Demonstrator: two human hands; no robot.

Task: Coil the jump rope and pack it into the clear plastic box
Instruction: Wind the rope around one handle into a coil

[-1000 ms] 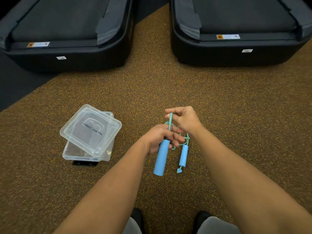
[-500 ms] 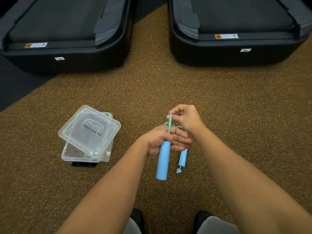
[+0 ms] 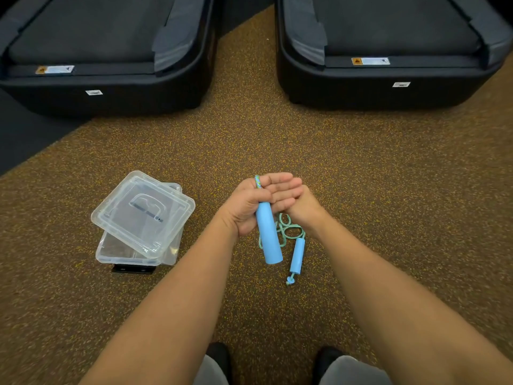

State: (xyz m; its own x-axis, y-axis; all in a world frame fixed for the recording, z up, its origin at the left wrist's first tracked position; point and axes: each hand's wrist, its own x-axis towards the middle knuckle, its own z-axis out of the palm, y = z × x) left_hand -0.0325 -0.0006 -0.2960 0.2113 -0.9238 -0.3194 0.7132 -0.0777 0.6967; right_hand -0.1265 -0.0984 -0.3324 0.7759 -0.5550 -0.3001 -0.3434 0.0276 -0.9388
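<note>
head view: the left hand (image 3: 247,209), just right of the frame's centre, grips the top of a thick light-blue foam handle (image 3: 268,237) against its palm on the thumb side. its fingers reach fairly straight toward the right, and a short end of cord pokes out above the hand. the right hand (image 3: 305,208) sits tucked just behind those fingers with only its back showing, so i cannot tell how far it is closed or what it holds. below the two hands a few small loops of green braided cord (image 3: 288,230) hang bunched. a second, thinner light-blue handle (image 3: 297,254) dangles from them with a knotted tip at the bottom.

the rope is held above the brown speckled floor (image 3: 361,190), not yet in the clear plastic box (image 3: 122,255). that box stands on the floor at centre left, well apart from the hands. a clear plastic lid (image 3: 144,215) lies askew across its top.

judging from this, coiling is nearly finished and packing has not begun. the next move likely calls for gathering the loops and both handles into one tight bundle. one hand then has to be freed to shift the lid aside, since it covers most of the opening. the loose hanging handle could swing and pull the loops undone.

two black treadmills (image 3: 105,65) fill the top of the frame.
</note>
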